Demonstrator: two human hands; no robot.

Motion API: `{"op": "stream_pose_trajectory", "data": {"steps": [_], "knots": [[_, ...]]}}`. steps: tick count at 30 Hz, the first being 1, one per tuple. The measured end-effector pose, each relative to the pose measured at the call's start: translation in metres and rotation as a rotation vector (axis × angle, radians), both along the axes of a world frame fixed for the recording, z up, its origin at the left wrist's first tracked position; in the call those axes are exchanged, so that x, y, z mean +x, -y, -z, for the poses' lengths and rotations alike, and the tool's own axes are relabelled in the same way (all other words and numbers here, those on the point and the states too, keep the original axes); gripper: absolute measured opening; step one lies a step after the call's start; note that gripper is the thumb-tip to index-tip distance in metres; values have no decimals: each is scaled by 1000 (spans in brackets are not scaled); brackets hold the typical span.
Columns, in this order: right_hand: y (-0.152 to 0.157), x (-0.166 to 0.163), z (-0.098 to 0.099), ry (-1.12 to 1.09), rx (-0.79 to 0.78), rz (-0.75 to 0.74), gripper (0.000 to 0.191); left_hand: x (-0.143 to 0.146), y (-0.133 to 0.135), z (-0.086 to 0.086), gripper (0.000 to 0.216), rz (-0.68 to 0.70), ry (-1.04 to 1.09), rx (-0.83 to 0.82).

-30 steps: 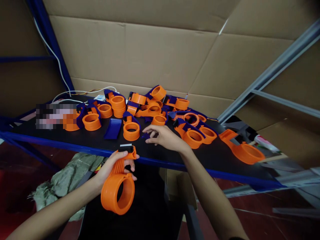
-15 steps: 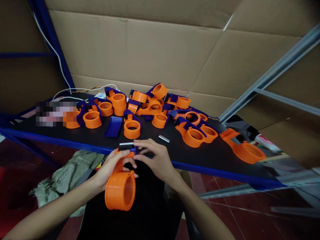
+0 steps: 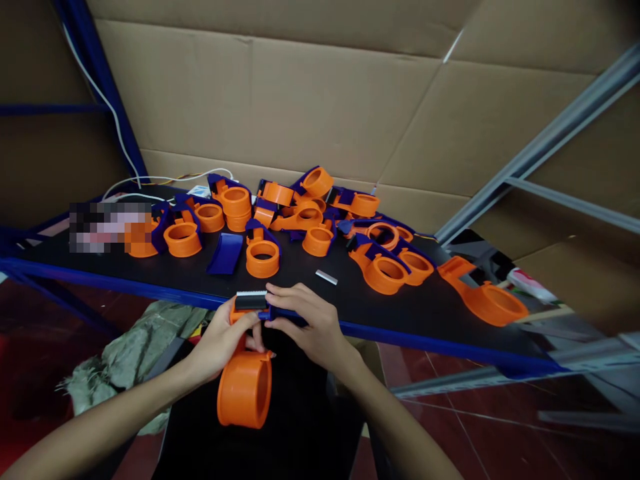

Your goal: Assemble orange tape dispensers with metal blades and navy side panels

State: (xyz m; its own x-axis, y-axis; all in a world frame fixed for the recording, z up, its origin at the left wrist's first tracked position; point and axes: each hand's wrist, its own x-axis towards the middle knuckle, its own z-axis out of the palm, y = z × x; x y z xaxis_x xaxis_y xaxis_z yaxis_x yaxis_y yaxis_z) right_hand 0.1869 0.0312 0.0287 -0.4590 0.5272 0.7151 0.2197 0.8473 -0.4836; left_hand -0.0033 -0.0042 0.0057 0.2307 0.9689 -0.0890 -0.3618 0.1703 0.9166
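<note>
An orange tape dispenser (image 3: 243,393) hangs with its ring down, below the front edge of the table. My left hand (image 3: 220,343) is wrapped round its upper end, thumb across the front. At that end sit a black roller (image 3: 251,303) and a toothed metal blade (image 3: 251,293). My right hand (image 3: 315,323) pinches a small blue part (image 3: 265,315) at the right side of the dispenser's head. How far that part sits inside the head is hidden by my fingers.
On the black table (image 3: 295,300) stand several orange and blue tape dispensers (image 3: 263,259). A curved blue piece (image 3: 225,253) and a loose metal blade (image 3: 327,277) lie near the front. An orange dispenser body (image 3: 493,303) rests at the right end. Grey-green sacking (image 3: 125,353) is on the floor at left.
The dispenser has turned slightly, so its black roller shows more fully. My left thumb has shifted down toward the blue part, and my right fingers stay at that side.
</note>
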Motion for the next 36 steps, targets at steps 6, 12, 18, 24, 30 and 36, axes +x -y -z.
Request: {"op": "stream_pose_trajectory", "data": {"steps": [6, 12, 18, 24, 30, 36], "knots": [[8, 1, -9, 19, 41, 2, 39, -7, 5, -3, 25, 16, -138, 156], [15, 2, -9, 102, 45, 138, 73, -15, 4, -6, 46, 203, 136, 81], [-15, 51, -38, 362, 36, 261, 58, -16, -9, -8, 47, 358, 414, 86], [-82, 139, -38, 716, 90, 903, 66, -21, -12, 5, 58, 269, 285, 175], [-169, 169, -75, 962, -36, 937, 51, -17, -7, 9, 62, 183, 262, 124], [-221, 180, -95, 1062, -286, 1033, 34, -15, -3, 0, 65, 201, 203, 95]]}}
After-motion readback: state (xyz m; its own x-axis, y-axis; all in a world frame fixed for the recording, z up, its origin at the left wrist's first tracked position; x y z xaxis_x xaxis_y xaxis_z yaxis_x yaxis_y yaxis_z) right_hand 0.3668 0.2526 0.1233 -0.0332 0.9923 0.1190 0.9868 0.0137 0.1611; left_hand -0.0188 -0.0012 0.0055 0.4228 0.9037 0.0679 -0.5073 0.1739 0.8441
